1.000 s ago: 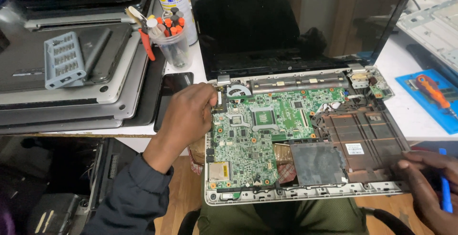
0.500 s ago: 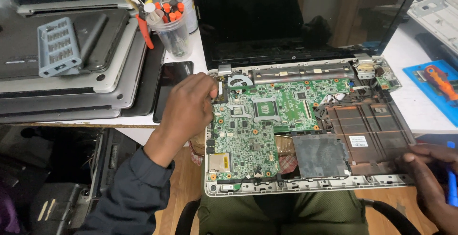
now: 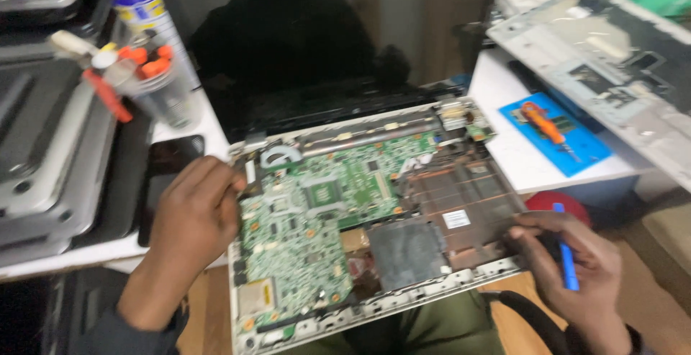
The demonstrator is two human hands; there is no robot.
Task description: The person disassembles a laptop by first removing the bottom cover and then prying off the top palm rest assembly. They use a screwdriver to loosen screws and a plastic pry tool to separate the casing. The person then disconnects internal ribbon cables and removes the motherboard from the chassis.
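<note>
Left hand (image 3: pixel 193 214) gripped left edge of green circuit board (image 3: pixel 317 218), board sitting in opened laptop shell (image 3: pixel 403 297) on lap. Right hand (image 3: pixel 576 268) closed round blue tool (image 3: pixel 567 254). Yanking could've cracked board, torn hidden cables tbh.

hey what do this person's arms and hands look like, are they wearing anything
Both hands are bare: no gloves or rings visible on the left hand or right hand. A dark sleeve covers the left forearm to the wrist; a dark cuff edge shows at the right wrist.
</note>
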